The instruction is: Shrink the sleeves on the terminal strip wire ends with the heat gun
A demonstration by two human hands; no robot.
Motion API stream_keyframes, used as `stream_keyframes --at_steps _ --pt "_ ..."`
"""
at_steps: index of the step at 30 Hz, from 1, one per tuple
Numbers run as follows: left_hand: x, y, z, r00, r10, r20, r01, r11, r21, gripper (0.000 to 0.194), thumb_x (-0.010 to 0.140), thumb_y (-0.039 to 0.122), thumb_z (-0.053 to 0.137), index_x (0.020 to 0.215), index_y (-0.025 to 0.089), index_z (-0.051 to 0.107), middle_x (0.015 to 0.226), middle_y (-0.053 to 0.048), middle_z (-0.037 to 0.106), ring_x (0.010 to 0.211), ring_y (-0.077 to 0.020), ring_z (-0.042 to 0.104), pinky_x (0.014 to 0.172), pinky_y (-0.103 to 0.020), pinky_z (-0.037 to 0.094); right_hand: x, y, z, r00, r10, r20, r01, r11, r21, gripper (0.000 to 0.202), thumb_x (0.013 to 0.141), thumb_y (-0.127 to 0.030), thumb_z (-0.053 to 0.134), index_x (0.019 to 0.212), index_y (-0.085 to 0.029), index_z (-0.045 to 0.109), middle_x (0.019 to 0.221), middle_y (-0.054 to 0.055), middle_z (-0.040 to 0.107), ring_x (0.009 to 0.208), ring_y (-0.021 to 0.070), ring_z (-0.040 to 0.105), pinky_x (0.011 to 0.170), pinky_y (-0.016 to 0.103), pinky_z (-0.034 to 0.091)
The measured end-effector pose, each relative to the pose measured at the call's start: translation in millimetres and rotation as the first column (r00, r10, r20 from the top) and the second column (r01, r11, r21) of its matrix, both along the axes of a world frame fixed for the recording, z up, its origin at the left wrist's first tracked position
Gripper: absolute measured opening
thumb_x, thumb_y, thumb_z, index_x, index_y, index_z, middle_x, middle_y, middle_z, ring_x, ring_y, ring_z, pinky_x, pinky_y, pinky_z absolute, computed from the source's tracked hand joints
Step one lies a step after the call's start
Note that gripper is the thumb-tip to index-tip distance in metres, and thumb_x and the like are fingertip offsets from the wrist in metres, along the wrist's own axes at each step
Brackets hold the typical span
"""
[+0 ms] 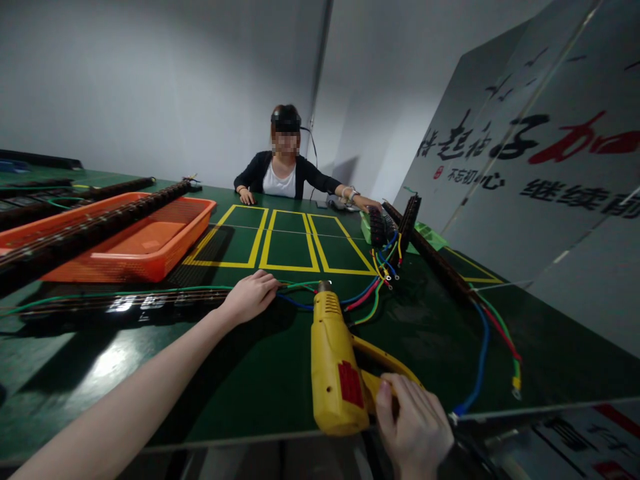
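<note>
My right hand (415, 420) is wrapped round the handle of a yellow heat gun (334, 367) with a red label. Its metal nozzle points away from me, towards the wires (300, 285) beyond it. At the right end of a long dark strip (150, 307), my left hand (253, 297) is closed over the bundle of green and blue wires, its fingertips partly hidden. Coloured leads run on past the nozzle to several ring terminals (389, 277).
An orange basket (185, 247) carries a long dark strip across it. Yellow tape rectangles (290, 269) mark the green table. Opposite, a person (280, 173) reaches towards dark bundles at a green basket (433, 237). Another strip (435, 263) with ring-ended leads lies right.
</note>
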State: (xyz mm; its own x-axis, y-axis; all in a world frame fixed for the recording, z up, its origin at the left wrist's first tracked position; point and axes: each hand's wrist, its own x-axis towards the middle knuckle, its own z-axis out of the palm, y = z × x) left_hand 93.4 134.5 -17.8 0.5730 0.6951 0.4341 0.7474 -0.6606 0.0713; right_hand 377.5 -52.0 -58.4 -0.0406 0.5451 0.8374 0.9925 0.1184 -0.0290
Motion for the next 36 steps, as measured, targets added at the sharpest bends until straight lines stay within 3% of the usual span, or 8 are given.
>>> stream_keyframes --at_steps 12,24,33,36 --pt "0.8 1.0 -1.0 1.000 0.013 -0.006 -0.013 1.000 0.017 0.030 0.094 0.028 0.031 0.089 0.019 0.059 0.089 -0.005 0.062 0.091 -0.0205 0.053 0.076 -0.033 0.048 -5.6 0.3 -0.2 1.000 0.004 -0.012 -0.004 1.000 -0.008 0.024 0.092 -0.025 0.040 0.077 -0.018 0.058 0.069 0.002 0.064 0.067 0.0155 0.057 0.069 0.030 0.037" --pt "1.6 1.4 -1.2 0.999 0.022 -0.034 -0.022 1.000 0.015 0.030 0.094 0.028 0.030 0.088 0.019 0.057 0.088 -0.005 0.061 0.093 -0.0210 0.052 0.079 -0.034 0.047 -51.9 0.3 -6.5 0.984 0.133 -0.117 -0.135 0.991 -0.012 0.022 0.090 -0.026 0.041 0.078 -0.018 0.058 0.068 0.002 0.061 0.067 0.0152 0.054 0.070 0.030 0.036" --pt "-0.4 1.8 -0.3 0.999 -0.003 -0.036 0.004 1.000 0.030 0.031 0.094 0.028 0.030 0.087 0.018 0.059 0.087 -0.006 0.062 0.092 -0.0205 0.052 0.078 -0.033 0.048 -49.2 -2.2 -2.7 0.979 0.164 -0.123 -0.169 0.985 -0.027 0.021 0.089 -0.026 0.042 0.081 -0.018 0.060 0.071 0.003 0.064 0.069 0.0144 0.057 0.071 0.029 0.036" --pt "-1.4 1.0 0.2 1.000 -0.016 -0.018 0.017 1.000 0.019 0.032 0.094 0.029 0.029 0.095 0.019 0.059 0.093 -0.007 0.063 0.094 -0.0211 0.052 0.079 -0.034 0.048 -45.3 -2.1 -2.6 0.980 0.155 -0.127 -0.160 0.987 -0.030 0.023 0.089 -0.025 0.041 0.079 -0.018 0.060 0.070 0.003 0.064 0.069 0.0141 0.057 0.072 0.029 0.036"
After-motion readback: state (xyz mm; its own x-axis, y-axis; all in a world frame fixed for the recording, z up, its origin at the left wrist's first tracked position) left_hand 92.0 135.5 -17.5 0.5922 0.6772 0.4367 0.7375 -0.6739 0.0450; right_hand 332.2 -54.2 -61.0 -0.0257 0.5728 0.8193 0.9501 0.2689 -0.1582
